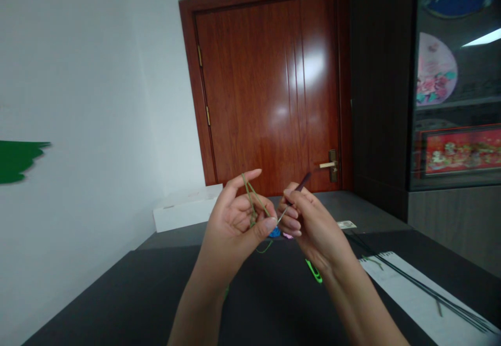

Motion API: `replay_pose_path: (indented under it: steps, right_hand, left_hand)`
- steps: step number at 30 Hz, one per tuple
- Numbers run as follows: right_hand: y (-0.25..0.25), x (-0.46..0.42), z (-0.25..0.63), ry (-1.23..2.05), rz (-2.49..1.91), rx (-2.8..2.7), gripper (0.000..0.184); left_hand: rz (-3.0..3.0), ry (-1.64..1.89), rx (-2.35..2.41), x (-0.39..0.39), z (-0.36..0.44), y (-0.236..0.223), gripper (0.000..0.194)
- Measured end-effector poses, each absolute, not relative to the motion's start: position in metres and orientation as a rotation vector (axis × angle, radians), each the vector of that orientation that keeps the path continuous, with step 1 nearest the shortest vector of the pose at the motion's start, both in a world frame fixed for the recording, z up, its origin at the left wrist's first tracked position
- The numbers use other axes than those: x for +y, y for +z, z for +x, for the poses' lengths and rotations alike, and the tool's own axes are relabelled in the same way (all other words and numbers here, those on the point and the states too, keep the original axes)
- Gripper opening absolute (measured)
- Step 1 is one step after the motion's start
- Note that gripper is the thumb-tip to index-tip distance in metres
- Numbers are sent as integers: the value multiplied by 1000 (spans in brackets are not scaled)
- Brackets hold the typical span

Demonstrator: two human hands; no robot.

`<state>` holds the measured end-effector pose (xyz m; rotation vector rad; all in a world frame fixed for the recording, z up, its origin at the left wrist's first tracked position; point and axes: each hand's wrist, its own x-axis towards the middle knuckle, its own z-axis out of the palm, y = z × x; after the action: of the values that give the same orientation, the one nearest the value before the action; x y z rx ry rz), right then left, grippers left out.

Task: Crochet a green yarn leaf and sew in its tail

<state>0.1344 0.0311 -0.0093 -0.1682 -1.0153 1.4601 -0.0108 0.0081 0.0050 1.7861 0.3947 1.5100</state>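
Note:
My left hand (238, 226) is raised over the table, with green yarn (250, 193) looped over its stretched index finger. Its thumb and another finger pinch together on the yarn; any stitches there are too small to make out. A crochet hook (302, 182) with a dark purple handle is gripped in my right hand (307, 215), its thin metal shaft slanting down to the left thumb tip. Below the hands a strand of the yarn hangs in a curve. Behind them, a blue thing (275, 232) and a pink thing (288, 236) are partly hidden.
On the black table (266, 304) lie a bright green clip-like piece (313, 271) and, at right, a white spiral pad (407, 288) with long dark green stems (426, 291) across it. A white box (188, 209) stands at the back left. Beyond is a wooden door (266, 95).

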Motion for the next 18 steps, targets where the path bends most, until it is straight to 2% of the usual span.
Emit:
replay_pose_path:
  steps: [7, 14, 18]
  right_hand:
    - [-9, 29, 131, 1614, -114, -990, 32]
    - [-15, 44, 131, 2120, 94, -787, 25]
    - [-16, 45, 134, 2270, 170, -622, 26]
  left_hand:
    - [1725, 1519, 408, 1, -8, 6, 67]
    - [1756, 1562, 409, 8, -8, 5, 67]
    - [1788, 1605, 442, 10, -7, 5, 72]
